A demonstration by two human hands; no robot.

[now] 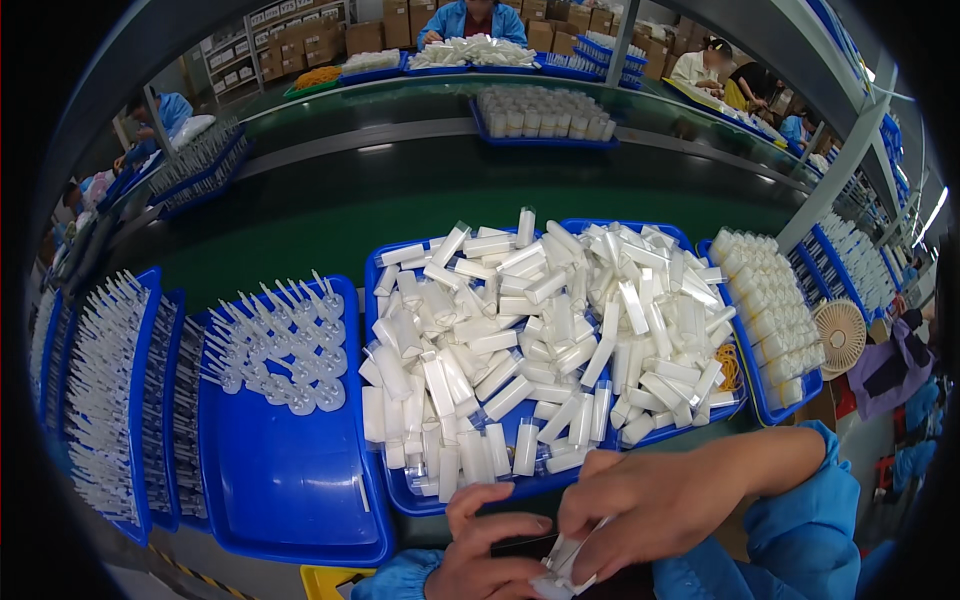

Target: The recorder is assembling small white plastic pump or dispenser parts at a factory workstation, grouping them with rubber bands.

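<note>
Close to the lower edge, my right hand (650, 505) pinches a small white and clear plastic piece (565, 567), partly covered by the fingers. My left hand (490, 550) has its fingertips on the same piece from the other side, its upper fingers curled and held apart. Just beyond both hands lies a heap of white blocks with clear plastic ends (510, 375), piled over two blue trays (412, 502). To the left, a blue tray (285, 490) carries white stemmed parts with round clear bases (290, 345), standing in rows at its far end.
Stacked blue trays of upright stemmed parts (105, 400) stand at far left. On the right are a blue tray of white cylinders (765, 310), orange rubber bands (730, 368) and a beige fan (840, 337). Across the green belt (400, 190), a co-worker (478, 22) sits behind another heap.
</note>
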